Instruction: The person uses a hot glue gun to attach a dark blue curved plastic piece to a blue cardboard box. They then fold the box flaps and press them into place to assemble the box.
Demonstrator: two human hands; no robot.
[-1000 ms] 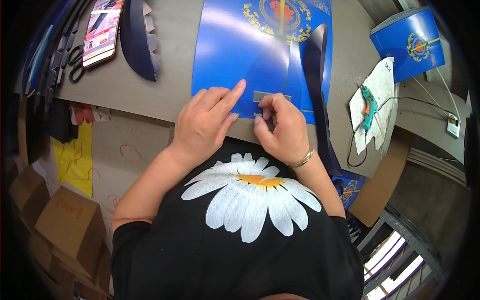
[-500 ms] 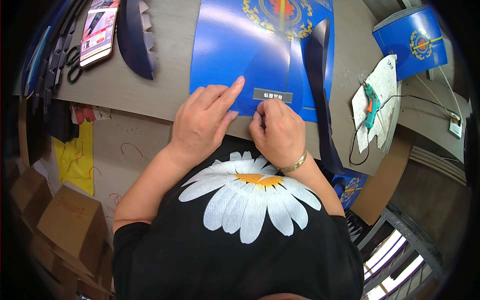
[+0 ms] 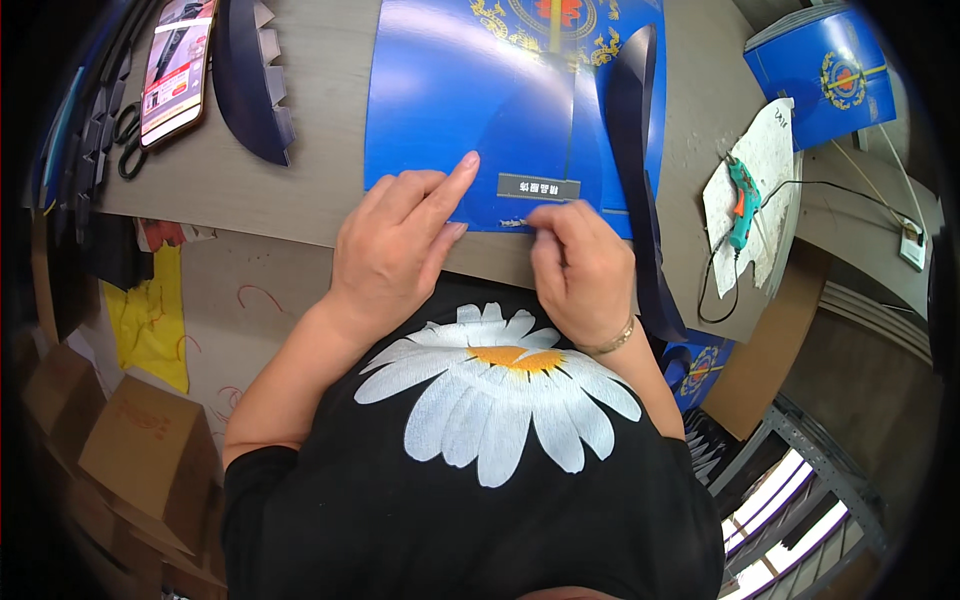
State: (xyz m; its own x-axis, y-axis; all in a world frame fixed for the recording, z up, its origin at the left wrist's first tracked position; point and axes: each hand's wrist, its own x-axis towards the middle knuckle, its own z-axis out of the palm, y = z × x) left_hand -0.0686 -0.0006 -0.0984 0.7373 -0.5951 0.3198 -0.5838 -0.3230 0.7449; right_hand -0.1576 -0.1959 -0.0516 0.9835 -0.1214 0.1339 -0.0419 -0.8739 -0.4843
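Grey surface [image 3: 300,200], near edge: blue sheet [image 3: 450,110] lies flat. Left hand [image 3: 400,250] fingers spread, pinning it. Right hand [image 3: 580,270] fingers pinched at grey label [image 3: 538,187], already stuck; pressing-down seemingly remains.

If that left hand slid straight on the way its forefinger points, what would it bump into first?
Probably nothing soon: the left hand points up-right across the flat blue printed sheet. The small grey label lies just right of that line, so it may be missed.
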